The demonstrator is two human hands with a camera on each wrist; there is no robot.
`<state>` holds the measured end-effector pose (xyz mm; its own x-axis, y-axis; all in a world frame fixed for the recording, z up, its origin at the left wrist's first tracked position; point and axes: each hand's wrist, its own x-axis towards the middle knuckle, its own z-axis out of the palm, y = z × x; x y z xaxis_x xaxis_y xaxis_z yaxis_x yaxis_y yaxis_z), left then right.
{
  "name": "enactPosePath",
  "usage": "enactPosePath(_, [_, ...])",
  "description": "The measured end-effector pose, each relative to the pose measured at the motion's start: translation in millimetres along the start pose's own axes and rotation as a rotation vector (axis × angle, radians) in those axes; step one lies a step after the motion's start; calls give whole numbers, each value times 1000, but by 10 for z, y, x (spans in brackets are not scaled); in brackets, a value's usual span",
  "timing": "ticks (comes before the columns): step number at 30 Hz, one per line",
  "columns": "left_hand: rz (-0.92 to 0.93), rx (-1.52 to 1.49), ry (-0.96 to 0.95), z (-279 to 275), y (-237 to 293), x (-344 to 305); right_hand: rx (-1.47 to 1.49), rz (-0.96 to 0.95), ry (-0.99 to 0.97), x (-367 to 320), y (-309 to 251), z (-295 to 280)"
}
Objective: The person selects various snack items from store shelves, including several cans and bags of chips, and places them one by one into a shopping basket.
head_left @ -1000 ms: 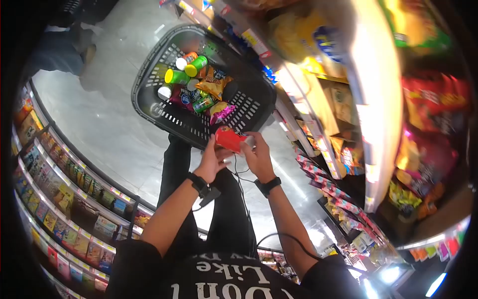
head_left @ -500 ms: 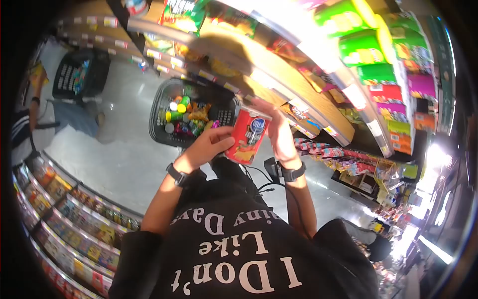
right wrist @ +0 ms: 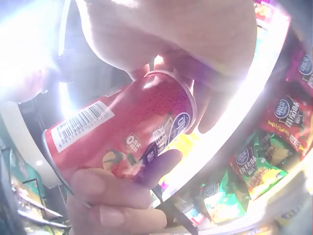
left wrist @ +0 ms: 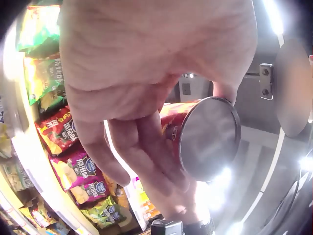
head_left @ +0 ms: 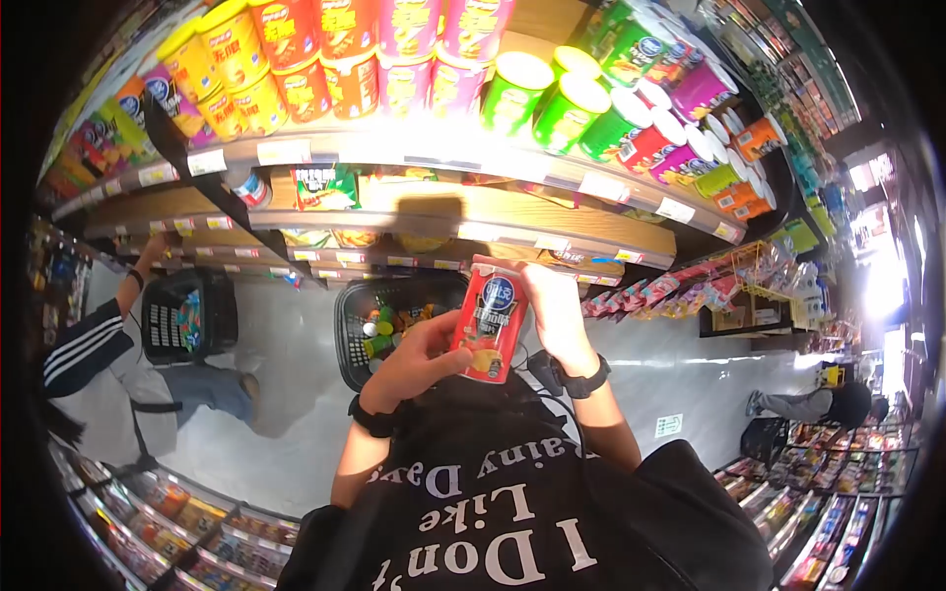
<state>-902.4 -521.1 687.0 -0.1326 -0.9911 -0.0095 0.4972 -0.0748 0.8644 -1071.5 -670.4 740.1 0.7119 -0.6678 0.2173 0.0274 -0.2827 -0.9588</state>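
In the head view a red potato chip canister (head_left: 490, 320) stands upright before my chest, its printed front facing me. My left hand (head_left: 419, 362) grips its lower part, thumb across the front. Around the top end, my right hand (head_left: 554, 310) holds it from the side, with its fingers partly hidden behind. The left wrist view shows the canister's round metal bottom (left wrist: 210, 139) beside the curled left fingers. Seen from the right wrist, a barcode (right wrist: 83, 126) runs along the canister's side near the bottom, and the right thumb and fingers are at the rim of the other end.
A black shopping basket (head_left: 357, 347) with several snack packs and canisters stands on the floor beyond my hands. Shelves of chip canisters (head_left: 355, 87) rise ahead. Another person (head_left: 108, 384) is at the left, near a second basket (head_left: 187, 357); someone else (head_left: 828, 404) is far right.
The canister has come up from over the basket towards my chest and turned upright, front towards me. My head view has lifted, bringing the upper shelves in.
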Motion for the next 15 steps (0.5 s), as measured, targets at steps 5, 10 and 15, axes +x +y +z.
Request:
enactPosePath(5, [-36, 1, -49, 87, 237, 51, -50, -46, 62, -71, -169, -60])
enactPosePath(10, [-1, 91, 5, 86, 245, 155, -58, 33, 148, 7, -108, -109])
enactPosePath(15, [37, 172, 123, 372, 375, 512, 403, 93, 98, 210, -165, -377])
